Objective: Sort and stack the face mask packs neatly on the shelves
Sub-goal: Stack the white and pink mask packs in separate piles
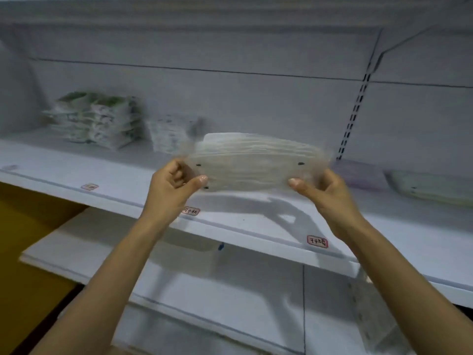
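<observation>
Left of centre on the shelf (76, 172): two stacks of green-printed mask packs (94, 119), a smaller patterned stack (171, 135) beside them. At centre, held above the shelf: a clear pack of white face masks (250, 162), left hand (174, 185) and right hand (325, 190) pinching its short ends between thumb and curled fingers; probably light, floppy and slick, so best gripped at both ends. Bare shelf below; pale packs (363, 172) at right, front lip close.

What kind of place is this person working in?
Probably a shop or stockroom: a white metal display shelf with red-bordered price labels along its edge, and stacked green-and-white mask packs on it.
</observation>
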The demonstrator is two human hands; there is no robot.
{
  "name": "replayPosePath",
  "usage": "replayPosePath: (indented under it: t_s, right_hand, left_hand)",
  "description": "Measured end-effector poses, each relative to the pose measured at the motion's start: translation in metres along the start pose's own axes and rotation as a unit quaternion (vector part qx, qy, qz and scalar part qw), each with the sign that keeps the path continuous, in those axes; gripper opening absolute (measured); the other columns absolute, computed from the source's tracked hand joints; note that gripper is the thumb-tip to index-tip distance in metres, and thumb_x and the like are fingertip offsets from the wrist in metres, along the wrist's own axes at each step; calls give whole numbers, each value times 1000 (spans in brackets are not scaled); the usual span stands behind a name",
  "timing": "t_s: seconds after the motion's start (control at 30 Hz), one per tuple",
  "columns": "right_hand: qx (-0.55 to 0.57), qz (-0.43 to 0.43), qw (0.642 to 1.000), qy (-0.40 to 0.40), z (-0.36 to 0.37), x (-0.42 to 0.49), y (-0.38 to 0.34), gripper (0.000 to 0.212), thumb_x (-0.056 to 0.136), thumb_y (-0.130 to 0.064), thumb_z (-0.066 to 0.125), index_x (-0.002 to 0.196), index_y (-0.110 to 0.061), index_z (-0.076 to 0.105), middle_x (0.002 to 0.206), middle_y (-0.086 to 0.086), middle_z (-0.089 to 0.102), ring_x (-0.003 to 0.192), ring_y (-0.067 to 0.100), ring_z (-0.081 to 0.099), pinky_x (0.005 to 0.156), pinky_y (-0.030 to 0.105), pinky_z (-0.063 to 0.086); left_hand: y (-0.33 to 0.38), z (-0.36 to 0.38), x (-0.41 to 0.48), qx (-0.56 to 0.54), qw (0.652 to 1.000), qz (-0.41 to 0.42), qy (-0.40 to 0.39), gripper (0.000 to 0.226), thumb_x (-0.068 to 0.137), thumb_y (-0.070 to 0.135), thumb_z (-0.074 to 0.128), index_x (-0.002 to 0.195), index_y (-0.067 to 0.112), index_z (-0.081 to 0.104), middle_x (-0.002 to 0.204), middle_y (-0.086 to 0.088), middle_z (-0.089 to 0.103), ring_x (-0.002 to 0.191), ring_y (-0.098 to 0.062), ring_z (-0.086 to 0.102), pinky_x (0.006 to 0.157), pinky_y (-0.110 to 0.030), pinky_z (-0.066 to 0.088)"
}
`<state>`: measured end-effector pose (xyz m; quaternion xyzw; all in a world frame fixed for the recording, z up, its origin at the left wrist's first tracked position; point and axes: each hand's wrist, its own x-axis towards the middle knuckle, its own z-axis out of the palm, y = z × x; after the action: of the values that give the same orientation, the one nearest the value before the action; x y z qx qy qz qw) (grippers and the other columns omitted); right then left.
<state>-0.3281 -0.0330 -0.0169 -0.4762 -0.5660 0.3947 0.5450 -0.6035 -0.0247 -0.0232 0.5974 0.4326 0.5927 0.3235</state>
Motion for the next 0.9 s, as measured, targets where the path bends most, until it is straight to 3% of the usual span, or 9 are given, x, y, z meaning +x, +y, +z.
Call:
replayPosePath:
  t_s: [0.1,0.2,0.27,0.43,0.5,0.6,0.73,0.83,0.9]
  right_hand:
    - [-22,50,998,-7,-10,24,21,43,73,-18,80,112,-17,62,105,-1,72,100,17,68,92,35,52]
    - [23,117,992,-32,-10,35,36,46,76,0,74,118,-9,58,99,1,70,78,6,71,65,20,56]
    - [52,119,991,-33,-8,41,38,39,80,8,68,112,-13,58,95,-2,69,68,-1,69,54,12,51]
    - [24,78,997,6,-16,55,49,41,74,0,76,110,-10,61,96,-1,69,80,-1,68,63,13,51]
    - [60,112,991,-41,-20,55,58,56,66,2,80,117,-7,58,101,15,68,87,17,72,66,26,56]
    - [21,131,991,-26,-18,57,61,74,65,7,79,128,-18,50,89,14,58,67,4,69,57,16,53]
    - [-49,107,992,-33,-12,53,56,48,78,2,72,110,-29,53,79,-15,64,64,-11,64,56,5,46]
    - [-13,114,993,-10,-8,53,48,33,81,9,67,104,-13,60,82,-4,69,65,-6,66,54,7,47]
    - [-26,102,994,35,-1,64,40,28,78,-2,73,104,-8,65,79,-1,73,69,4,70,55,11,48]
  left_hand:
    - [-30,10,31,51,998,-17,-40,28,82,0,71,94,23,59,90,12,72,90,-5,69,79,-19,53]
    - [-64,24,47,73,984,-96,-131,49,76,7,79,113,27,53,114,2,66,108,-18,63,92,-34,54]
    - [-73,33,56,58,981,-116,-144,57,72,8,82,114,29,50,116,6,64,110,-15,62,88,-29,55]
    - [-76,45,65,42,986,-110,-117,55,72,9,82,115,29,52,99,11,66,89,-4,64,69,-19,55]
    - [-73,44,67,74,978,-127,-146,60,70,17,83,118,34,51,108,12,63,93,-8,64,73,-21,56]
    - [-73,44,73,91,974,-112,-177,70,70,15,83,123,39,46,117,23,51,99,-2,59,69,-9,50]
    - [-73,47,76,20,963,-151,-223,74,64,16,83,124,40,47,114,13,62,96,-11,68,71,-19,56]
    - [-74,48,84,16,965,-159,-208,64,61,19,86,113,34,51,103,3,68,94,-17,69,73,-25,56]
    - [-75,46,97,-45,970,-162,-178,67,58,15,92,111,26,53,106,-3,68,98,-19,68,77,-37,58]
